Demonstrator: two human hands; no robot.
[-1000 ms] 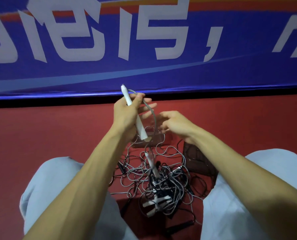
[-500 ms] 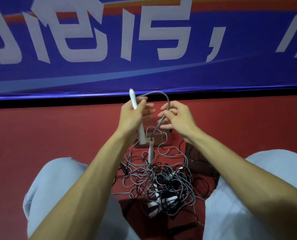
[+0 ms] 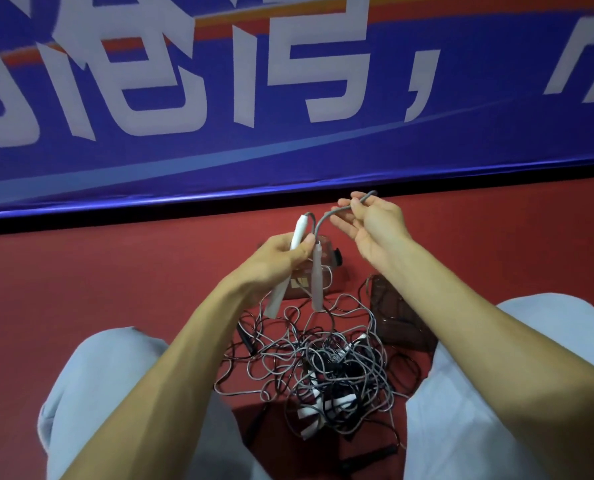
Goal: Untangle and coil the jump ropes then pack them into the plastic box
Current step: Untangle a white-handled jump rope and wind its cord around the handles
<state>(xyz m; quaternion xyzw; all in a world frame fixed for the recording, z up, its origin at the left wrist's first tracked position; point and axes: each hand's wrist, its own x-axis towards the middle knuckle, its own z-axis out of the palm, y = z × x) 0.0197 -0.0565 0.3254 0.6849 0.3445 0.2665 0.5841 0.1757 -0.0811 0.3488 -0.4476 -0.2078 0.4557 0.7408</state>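
Observation:
My left hand point(image 3: 281, 258) grips a white jump-rope handle point(image 3: 297, 233), held upright, with a second pale handle point(image 3: 317, 282) hanging beside it. A grey rope point(image 3: 333, 214) arcs from the handles up to my right hand point(image 3: 368, 226), which pinches it between thumb and fingers, higher and to the right. A tangled pile of grey and black jump ropes point(image 3: 326, 365) with white handles lies on the red floor between my knees. A clear plastic box point(image 3: 326, 258) sits on the floor behind the handles, partly hidden by them.
A dark brown flat case point(image 3: 399, 317) lies on the floor to the right of the pile. A blue banner with white characters point(image 3: 288, 98) stands along the far edge of the red floor point(image 3: 115, 278). My knees in light trousers point(image 3: 115, 393) flank the pile.
My right hand has moved up and to the right along the grey rope, stretching the loop wider. My left hand with the handle has tilted and stayed in place.

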